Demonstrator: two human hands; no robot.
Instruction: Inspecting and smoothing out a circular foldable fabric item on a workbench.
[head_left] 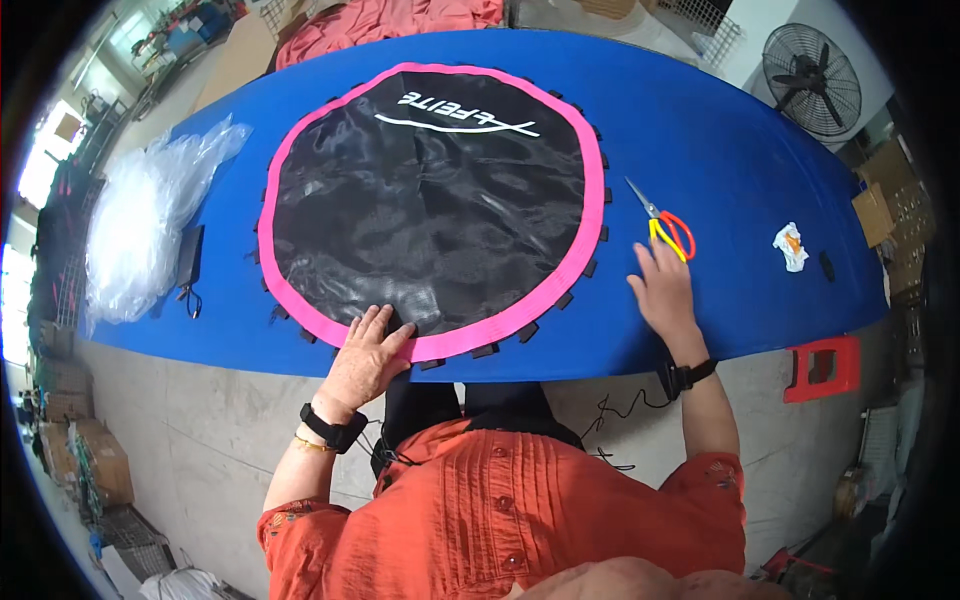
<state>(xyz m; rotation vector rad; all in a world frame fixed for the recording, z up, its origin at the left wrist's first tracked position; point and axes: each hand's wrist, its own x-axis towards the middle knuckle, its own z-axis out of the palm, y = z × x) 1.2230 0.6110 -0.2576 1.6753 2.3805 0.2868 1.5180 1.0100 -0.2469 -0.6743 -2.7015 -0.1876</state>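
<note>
A round black mesh sheet with a bright pink border lies flat on the blue-covered table. Short dark tabs stick out all around its edge, and white lettering runs across its far part. My left hand rests on the near border with its fingers spread over the pink band and the black mesh. To the right of the sheet is a pair of scissors with one red and one yellow handle, its blades pointing away from me. My right hand is at the scissors, fingers stretched out, fingertips at the yellow handle.
Clear plastic bags are heaped on the table's left end, beside a dark flat object with a cord. A crumpled white wrapper and a small black item lie at right. Beyond stands a fan; a red stool is below.
</note>
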